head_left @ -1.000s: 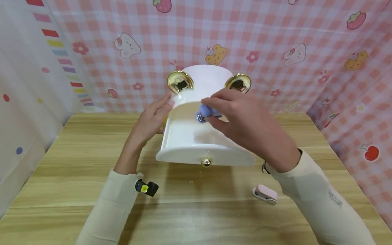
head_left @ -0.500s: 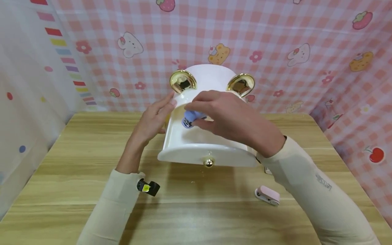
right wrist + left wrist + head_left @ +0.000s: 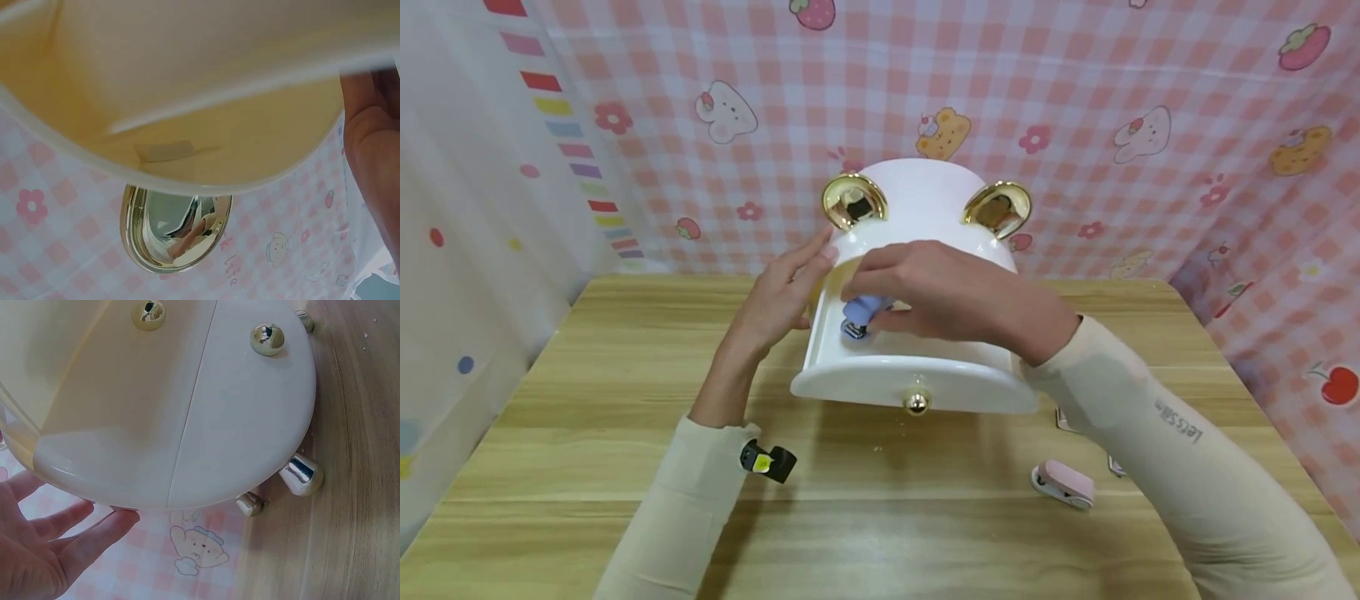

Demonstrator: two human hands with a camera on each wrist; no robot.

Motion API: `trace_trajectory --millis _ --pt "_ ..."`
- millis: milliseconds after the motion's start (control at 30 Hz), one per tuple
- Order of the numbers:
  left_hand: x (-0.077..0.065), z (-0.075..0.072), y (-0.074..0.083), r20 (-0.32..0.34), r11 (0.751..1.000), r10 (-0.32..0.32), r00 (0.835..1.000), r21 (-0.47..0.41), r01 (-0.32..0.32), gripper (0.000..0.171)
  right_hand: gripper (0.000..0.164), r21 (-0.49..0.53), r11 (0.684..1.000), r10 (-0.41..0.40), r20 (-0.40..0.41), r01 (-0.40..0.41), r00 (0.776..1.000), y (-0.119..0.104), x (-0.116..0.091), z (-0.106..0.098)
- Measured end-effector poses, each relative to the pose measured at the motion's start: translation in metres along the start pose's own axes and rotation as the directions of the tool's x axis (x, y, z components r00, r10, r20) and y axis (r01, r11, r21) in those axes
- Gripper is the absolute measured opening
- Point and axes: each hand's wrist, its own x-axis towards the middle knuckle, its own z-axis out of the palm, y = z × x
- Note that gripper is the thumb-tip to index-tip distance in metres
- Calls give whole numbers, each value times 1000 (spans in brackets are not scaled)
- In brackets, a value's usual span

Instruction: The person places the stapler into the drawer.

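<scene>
A white cabinet (image 3: 921, 192) with gold ears stands at the back of the table, its upper drawer (image 3: 917, 383) pulled out. My right hand (image 3: 940, 292) is inside this drawer, pinching a small blue stapler (image 3: 861, 312) low over its left part. In the right wrist view only the edge of the right hand (image 3: 372, 144) shows, and the stapler is hidden. My left hand (image 3: 778, 296) lies along the cabinet's left side with extended fingers. The left wrist view has the fingertips (image 3: 122, 519) right at the cabinet's curved side.
A small pink stapler (image 3: 1063, 483) lies on the table at the right. Farther back, partly behind the right sleeve, are other small items (image 3: 1065, 421). A checkered cloth (image 3: 880, 92) hangs close behind the cabinet. Below the open drawer is a second drawer (image 3: 244, 419).
My right hand has carried the blue stapler from the drawer's middle to its left part and lower, toward the front. My left hand has stayed at the cabinet's side.
</scene>
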Motion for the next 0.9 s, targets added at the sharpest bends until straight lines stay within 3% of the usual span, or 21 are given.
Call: trace_trajectory --millis 367,567,900 --pt "-1 1 1 -10 1000 -5 1000 22 5 62 27 -54 998 -23 65 26 998 -3 2 1" --pt "-2 2 2 -5 1000 -8 1000 20 9 63 27 -83 995 -56 48 60 997 -1 1 4" --pt "-3 1 3 -3 1000 0 1000 3 0 63 27 -52 998 -31 2 31 1000 -4 -5 1"
